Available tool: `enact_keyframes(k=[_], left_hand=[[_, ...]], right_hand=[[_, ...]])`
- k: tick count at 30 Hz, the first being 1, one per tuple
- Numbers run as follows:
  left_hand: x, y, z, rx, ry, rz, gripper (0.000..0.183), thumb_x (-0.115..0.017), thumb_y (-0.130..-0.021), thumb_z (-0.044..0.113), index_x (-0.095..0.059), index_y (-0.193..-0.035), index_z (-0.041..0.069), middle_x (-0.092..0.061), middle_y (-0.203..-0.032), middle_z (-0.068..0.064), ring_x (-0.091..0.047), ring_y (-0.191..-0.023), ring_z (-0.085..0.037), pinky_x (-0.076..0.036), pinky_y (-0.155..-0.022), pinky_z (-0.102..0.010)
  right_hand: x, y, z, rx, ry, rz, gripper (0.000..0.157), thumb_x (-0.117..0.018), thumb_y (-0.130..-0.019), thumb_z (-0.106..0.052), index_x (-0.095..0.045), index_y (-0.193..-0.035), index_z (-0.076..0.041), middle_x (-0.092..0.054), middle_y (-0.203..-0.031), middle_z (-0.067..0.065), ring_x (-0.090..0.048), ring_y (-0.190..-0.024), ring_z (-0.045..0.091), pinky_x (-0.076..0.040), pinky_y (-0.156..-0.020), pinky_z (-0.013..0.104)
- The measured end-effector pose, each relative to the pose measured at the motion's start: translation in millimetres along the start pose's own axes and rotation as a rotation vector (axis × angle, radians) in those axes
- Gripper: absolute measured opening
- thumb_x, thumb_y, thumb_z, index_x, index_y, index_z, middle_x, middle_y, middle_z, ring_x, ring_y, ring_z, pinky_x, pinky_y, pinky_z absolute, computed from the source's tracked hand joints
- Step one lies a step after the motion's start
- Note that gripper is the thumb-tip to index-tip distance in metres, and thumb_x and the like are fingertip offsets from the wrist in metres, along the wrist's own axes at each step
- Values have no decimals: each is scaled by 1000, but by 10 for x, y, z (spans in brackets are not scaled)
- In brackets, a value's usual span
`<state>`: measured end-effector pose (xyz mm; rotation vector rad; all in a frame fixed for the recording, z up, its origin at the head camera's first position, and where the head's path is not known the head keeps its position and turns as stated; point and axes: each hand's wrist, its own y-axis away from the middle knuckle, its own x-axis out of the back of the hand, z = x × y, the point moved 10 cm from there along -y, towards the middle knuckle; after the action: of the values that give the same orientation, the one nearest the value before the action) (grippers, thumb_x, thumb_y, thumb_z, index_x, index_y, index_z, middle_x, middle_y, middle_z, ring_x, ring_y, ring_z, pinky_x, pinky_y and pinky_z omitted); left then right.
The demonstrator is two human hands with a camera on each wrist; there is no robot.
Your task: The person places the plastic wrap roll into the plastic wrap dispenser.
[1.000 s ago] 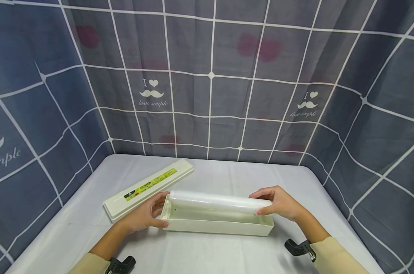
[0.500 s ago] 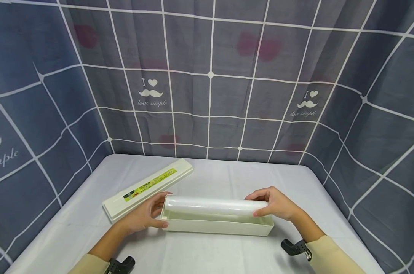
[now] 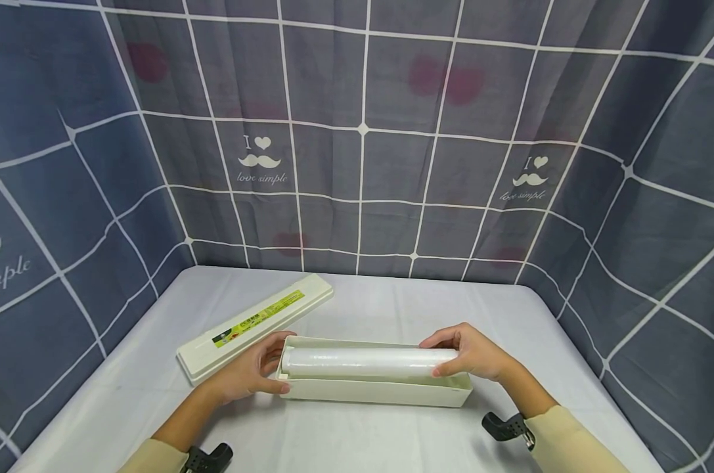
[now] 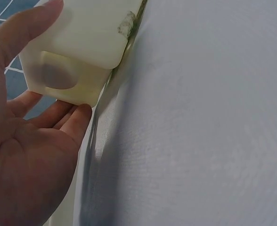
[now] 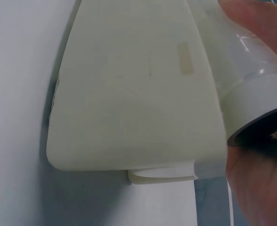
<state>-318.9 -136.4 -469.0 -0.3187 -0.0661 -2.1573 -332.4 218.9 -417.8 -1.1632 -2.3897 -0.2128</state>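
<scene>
A pale cream, long open box (image 3: 374,393) stands on the table in the head view. My left hand (image 3: 245,373) grips its left end, thumb on the front side and fingers at the back; the left wrist view shows the thumb and fingertips on the box's end (image 4: 86,33). A white roll of cling film (image 3: 362,362) lies lengthwise within the box's opening, its left end low near the left wall. My right hand (image 3: 471,355) pinches the roll's right end between thumb and fingers. In the right wrist view, the roll's hollow core end (image 5: 256,99) shows above the box's rim.
A cream lid (image 3: 259,320) with a green-yellow label lies at an angle behind the left hand. White cloth (image 3: 368,440) covers the table. A dark grid-patterned curtain (image 3: 333,157) encloses the back and sides. Black cameras (image 3: 504,427) sit on both wrists.
The right hand has moved slightly left and down with the cling film roll, which has sunk deeper into the box. The left hand has kept its hold on the box.
</scene>
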Motion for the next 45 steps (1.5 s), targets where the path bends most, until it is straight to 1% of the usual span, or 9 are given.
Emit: enact_keyframes(k=[3, 10, 14, 21, 28, 31, 39, 45], left_hand=[[-5, 0, 10, -12, 13, -9, 98, -87, -77, 2, -29, -156, -1, -40, -154, -26, -51, -129, 5, -40, -108, -8], [-11, -2, 10, -43, 36, -28, 96, -86, -77, -1, -29, -155, -1, -40, -154, -28, -52, -130, 1, -42, -109, -10], [-11, -1, 4, -38, 31, -24, 96, -86, -77, 0, -29, -155, -1, -40, -154, -28, -52, -130, 1, -42, -109, -10], [-11, -2, 5, -30, 22, -19, 97, -86, -77, 0, -29, -155, -1, -40, -154, -27, -52, -129, 2, -42, -109, -10], [-5, 2, 1, -21, 15, -13, 96, -87, -77, 1, -31, -154, 0, -40, -154, -26, -52, -129, 2, -42, -108, -9], [-5, 2, -1, -21, 16, -13, 95, -87, -77, 1, -31, -154, 0, -41, -154, -26, -52, -129, 2, -42, -108, -9], [-14, -4, 13, -39, 20, -20, 94, -86, -77, 0, -31, -154, -1, -41, -152, -26, -53, -128, -1, -43, -108, -11], [-13, -9, 13, -32, 21, -17, 94, -86, -77, 0, -31, -154, 0, -42, -152, -26, -53, -128, -1, -43, -108, -11]], right_hand=[[-12, -5, -2, 5, 5, -8, 43, -87, -78, -10, -74, -119, -2, -77, -112, 12, -72, -91, 14, -62, -79, 28], [-8, -9, -13, -6, 11, -6, 43, -88, -78, -12, -75, -119, -7, -78, -112, 8, -73, -92, 15, -62, -79, 29], [-7, -3, -19, -12, 24, -4, 44, -89, -77, -13, -76, -119, -8, -78, -111, 7, -73, -91, 15, -63, -79, 29], [-26, -7, -23, 2, 44, -14, 43, -88, -78, -11, -75, -119, -3, -77, -112, 15, -73, -91, 12, -62, -79, 26], [-38, -25, -60, 39, 83, -18, 42, -90, -77, -13, -76, -117, -6, -75, -116, 15, -72, -95, 11, -61, -82, 26], [-37, -20, -65, 42, 94, -15, 42, -90, -77, -14, -77, -117, -6, -75, -116, 14, -72, -94, 11, -61, -81, 26], [-11, -1, -54, 27, 146, 22, 45, -92, -75, -19, -78, -116, -9, -77, -114, 10, -72, -92, 11, -61, -80, 25], [-5, 18, -48, 29, 180, 45, 45, -92, -75, -22, -78, -115, -8, -78, -112, 9, -72, -92, 9, -60, -79, 23]])
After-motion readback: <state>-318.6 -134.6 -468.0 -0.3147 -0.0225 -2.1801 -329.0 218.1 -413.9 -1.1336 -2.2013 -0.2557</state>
